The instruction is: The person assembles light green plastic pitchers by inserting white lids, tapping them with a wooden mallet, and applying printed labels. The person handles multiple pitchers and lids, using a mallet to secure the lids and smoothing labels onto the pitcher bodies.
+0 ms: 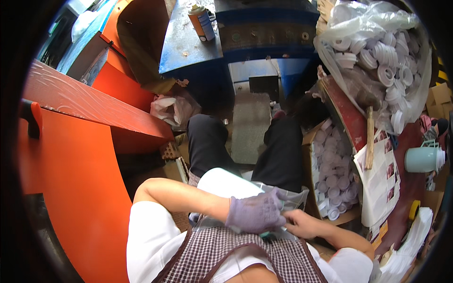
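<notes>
Over my lap, my left hand (256, 212) wears a purple knit glove and is closed on a clear plastic bag (295, 198), its fingertips partly hidden. My bare right hand (302, 223) meets it from the right, fingers bent and pinching the film close to the gloved fingers. Under my left forearm lies a smooth, pale cylindrical container (226, 182), with its near side covered by the arm. A bit of teal shows below the glove, too hidden to name.
Right of my legs, a cardboard box (347, 219) holds many white plastic caps (332, 180). On the red table are a bag of white plastic rings (385, 74), a wooden-handled hammer (370, 141), papers (378, 180) and a jug (423, 159). A spray can (201, 23) stands on the blue machine.
</notes>
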A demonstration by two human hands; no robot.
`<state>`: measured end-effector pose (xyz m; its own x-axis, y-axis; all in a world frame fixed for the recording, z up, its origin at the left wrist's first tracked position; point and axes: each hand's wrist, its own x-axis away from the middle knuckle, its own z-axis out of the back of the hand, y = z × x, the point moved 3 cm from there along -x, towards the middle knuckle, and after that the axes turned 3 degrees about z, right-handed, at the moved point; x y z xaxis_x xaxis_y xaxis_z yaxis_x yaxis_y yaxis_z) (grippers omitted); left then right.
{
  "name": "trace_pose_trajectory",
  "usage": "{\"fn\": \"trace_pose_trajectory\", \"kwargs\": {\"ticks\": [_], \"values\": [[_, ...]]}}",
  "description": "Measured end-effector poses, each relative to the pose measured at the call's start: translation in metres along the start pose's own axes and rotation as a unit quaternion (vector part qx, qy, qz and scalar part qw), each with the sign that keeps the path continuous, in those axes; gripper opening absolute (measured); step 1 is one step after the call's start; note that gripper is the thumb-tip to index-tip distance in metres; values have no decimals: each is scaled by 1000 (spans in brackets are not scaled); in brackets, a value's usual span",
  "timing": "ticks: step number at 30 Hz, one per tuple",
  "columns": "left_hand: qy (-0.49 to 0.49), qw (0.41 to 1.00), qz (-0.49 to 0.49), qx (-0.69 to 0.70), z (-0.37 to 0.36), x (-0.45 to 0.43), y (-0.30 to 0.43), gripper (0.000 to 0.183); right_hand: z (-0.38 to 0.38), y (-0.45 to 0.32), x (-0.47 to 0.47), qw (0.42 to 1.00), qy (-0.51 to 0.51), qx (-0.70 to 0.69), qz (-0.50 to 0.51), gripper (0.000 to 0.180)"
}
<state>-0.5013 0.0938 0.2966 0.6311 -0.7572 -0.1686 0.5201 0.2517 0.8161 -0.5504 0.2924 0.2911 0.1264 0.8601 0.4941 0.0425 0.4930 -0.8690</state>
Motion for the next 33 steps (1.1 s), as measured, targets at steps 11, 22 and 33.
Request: {"fn": "trace_pose_trajectory", "kwargs": {"ticks": [11,22,33], "values": [[718,607,240,-241,259,54,14,42,4,16,23,958,-27,-245,-148,28],[184,963,59,-189,109,5,-75,25,51,9,35,926,320,-192,-47,18],[345,761,543,-80,91,52,-165,72,-17,32,-49,892,337,236,186,35]]}}
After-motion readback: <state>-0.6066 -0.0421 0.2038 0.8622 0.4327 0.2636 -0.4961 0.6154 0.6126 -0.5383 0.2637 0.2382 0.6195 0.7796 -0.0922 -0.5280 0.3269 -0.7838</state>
